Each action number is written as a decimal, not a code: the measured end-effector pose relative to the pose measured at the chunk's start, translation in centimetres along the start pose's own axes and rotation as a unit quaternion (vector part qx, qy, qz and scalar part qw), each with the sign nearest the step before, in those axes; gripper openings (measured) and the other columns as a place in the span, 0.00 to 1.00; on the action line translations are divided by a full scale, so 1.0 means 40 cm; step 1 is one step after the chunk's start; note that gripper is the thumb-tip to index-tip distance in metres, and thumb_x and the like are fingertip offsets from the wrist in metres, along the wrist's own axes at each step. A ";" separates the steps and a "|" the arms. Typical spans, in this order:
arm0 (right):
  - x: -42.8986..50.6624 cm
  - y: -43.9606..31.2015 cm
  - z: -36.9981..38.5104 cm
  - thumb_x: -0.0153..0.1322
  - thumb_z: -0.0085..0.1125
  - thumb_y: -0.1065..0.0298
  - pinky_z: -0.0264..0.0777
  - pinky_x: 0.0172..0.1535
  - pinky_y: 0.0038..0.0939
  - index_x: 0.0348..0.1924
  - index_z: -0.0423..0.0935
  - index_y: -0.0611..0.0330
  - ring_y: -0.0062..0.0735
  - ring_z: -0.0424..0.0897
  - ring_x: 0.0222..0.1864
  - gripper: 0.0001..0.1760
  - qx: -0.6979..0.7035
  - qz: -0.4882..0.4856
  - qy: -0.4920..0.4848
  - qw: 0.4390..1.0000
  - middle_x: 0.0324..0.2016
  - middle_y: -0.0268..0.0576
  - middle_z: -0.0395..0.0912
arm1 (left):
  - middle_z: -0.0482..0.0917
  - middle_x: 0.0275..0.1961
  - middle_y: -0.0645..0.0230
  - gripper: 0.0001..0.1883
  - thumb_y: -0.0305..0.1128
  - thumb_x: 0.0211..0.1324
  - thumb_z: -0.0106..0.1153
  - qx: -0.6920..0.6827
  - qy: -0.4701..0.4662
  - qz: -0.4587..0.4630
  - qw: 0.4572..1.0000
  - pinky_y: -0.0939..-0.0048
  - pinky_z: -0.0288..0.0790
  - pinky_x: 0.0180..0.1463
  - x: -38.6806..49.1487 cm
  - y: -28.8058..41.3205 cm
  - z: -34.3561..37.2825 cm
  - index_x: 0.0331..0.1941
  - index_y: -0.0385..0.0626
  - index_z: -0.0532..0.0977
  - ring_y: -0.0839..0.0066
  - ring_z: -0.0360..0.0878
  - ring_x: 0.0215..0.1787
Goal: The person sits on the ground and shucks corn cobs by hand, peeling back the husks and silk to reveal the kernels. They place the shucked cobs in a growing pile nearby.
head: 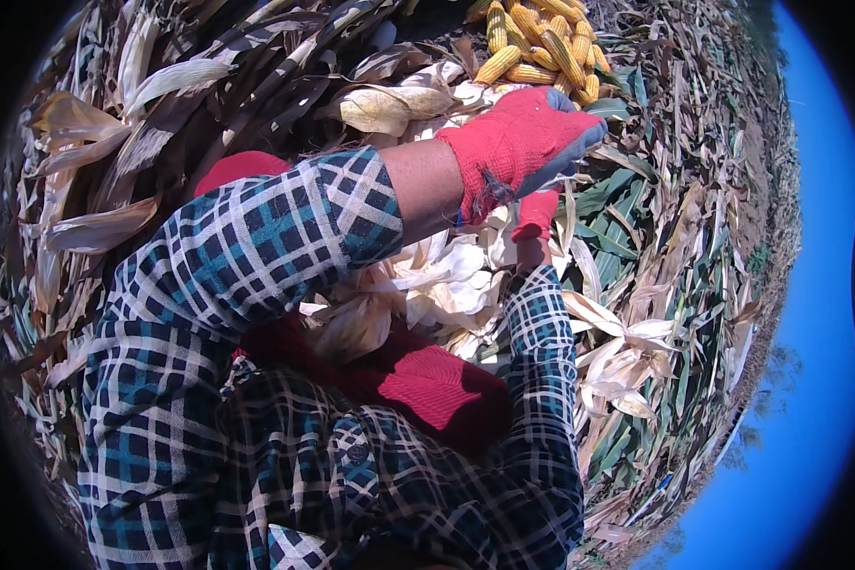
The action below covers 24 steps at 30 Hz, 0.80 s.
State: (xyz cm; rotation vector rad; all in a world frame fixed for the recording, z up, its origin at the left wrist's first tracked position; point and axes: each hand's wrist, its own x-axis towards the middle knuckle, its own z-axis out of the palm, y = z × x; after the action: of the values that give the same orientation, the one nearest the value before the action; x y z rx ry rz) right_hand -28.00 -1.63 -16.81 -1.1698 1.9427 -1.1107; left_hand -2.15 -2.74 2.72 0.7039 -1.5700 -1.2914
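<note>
My left hand (524, 149), in a red knitted glove with a grey coated palm, reaches across from the left, its fingers bent. It lies just below a pile of husked yellow corn cobs (541, 46). My right hand (538, 210), in a red glove, comes up from below and is largely hidden behind the left one. The hands meet or overlap in view; what they hold between them, if anything, is hidden. Pale loose corn husks (449, 274) lie below my hands, between my red-clad legs. An ear in its dry husk (374, 110) lies to the left of my left hand.
Dry corn stalks and leaves (256, 78) cover the ground at the upper left. Green leaves (609, 228) lie right of my hands, with an opened, pale husk (623, 356) below them. More stalks stretch towards the field's edge at the right, beside blue sky.
</note>
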 end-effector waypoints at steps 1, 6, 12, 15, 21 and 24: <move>0.026 0.014 -0.109 0.53 0.80 0.63 0.72 0.57 0.34 0.62 0.62 0.69 0.41 0.76 0.54 0.49 0.060 -0.038 0.025 0.997 0.53 0.52 0.74 | 0.80 0.37 0.66 0.23 0.49 0.68 0.52 -0.053 -0.070 -0.040 0.995 0.77 0.75 0.39 0.004 0.007 0.043 0.48 0.36 0.73 0.80 0.78 0.36; -0.151 -0.353 -0.119 0.55 0.78 0.74 0.72 0.58 0.35 0.63 0.62 0.63 0.35 0.76 0.53 0.47 0.077 -0.237 0.121 0.961 0.54 0.48 0.72 | 0.81 0.38 0.55 0.38 0.65 0.67 0.37 -0.267 -0.125 -0.420 0.858 0.65 0.81 0.37 -0.088 -0.031 0.086 0.52 0.35 0.70 0.66 0.84 0.35; -0.436 -0.469 -0.149 0.58 0.77 0.67 0.64 0.63 0.43 0.66 0.60 0.62 0.47 0.68 0.63 0.47 -0.048 -0.336 0.073 0.938 0.62 0.54 0.65 | 0.79 0.55 0.68 0.30 0.61 0.68 0.43 -0.534 -0.110 -0.263 0.796 0.63 0.75 0.55 -0.042 0.020 0.151 0.60 0.49 0.69 0.71 0.79 0.52; -0.523 -0.470 -0.085 0.56 0.75 0.64 0.57 0.68 0.51 0.65 0.64 0.56 0.61 0.57 0.70 0.46 -0.233 -0.483 0.122 0.835 0.65 0.58 0.57 | 0.74 0.64 0.64 0.27 0.49 0.68 0.50 -0.428 -0.121 -0.192 0.875 0.72 0.61 0.69 -0.030 -0.046 0.129 0.63 0.44 0.70 0.75 0.71 0.65; -0.523 -0.472 -0.166 0.70 0.57 0.74 0.72 0.59 0.37 0.59 0.69 0.69 0.44 0.76 0.58 0.24 0.302 -0.142 0.021 0.942 0.53 0.52 0.76 | 0.80 0.51 0.62 0.39 0.49 0.47 0.72 -0.142 -0.189 -0.155 0.959 0.71 0.69 0.57 -0.011 -0.016 0.044 0.60 0.40 0.69 0.76 0.76 0.52; -0.428 -0.489 -0.204 0.73 0.57 0.65 0.71 0.52 0.27 0.55 0.73 0.68 0.31 0.78 0.47 0.20 0.283 -0.128 0.154 0.938 0.46 0.45 0.78 | 0.79 0.52 0.62 0.39 0.46 0.47 0.73 -0.142 -0.225 -0.168 0.949 0.72 0.70 0.56 -0.039 -0.003 0.052 0.61 0.40 0.69 0.76 0.77 0.51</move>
State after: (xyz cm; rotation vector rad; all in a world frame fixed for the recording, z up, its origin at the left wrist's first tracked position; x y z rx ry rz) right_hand -19.65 11.58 5.51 -0.9780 1.5284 -1.9325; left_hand -3.47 -0.58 2.16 0.5285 -1.6067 -1.9990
